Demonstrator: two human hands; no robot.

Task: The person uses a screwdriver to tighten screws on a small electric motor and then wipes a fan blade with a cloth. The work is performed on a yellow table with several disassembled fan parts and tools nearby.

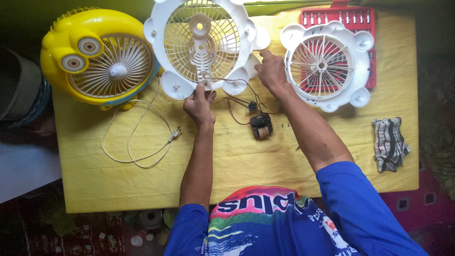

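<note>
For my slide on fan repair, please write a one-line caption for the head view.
Both hands, left hand and right hand, hold a white fan grille housing over a yellow table, small motor wired below.

Glossy white plastic fan shell [204,45] & grille [324,66], matt yellow cloth table cover [237,156], striped rag [389,143].

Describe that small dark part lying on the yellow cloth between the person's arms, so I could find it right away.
Start at the yellow table cloth and find the big white fan grille that both hands grip. Follow the thin wires trailing from its lower edge down to the small motor. It is the only dark, blocky piece there, unlike the round white plastic parts.
</note>
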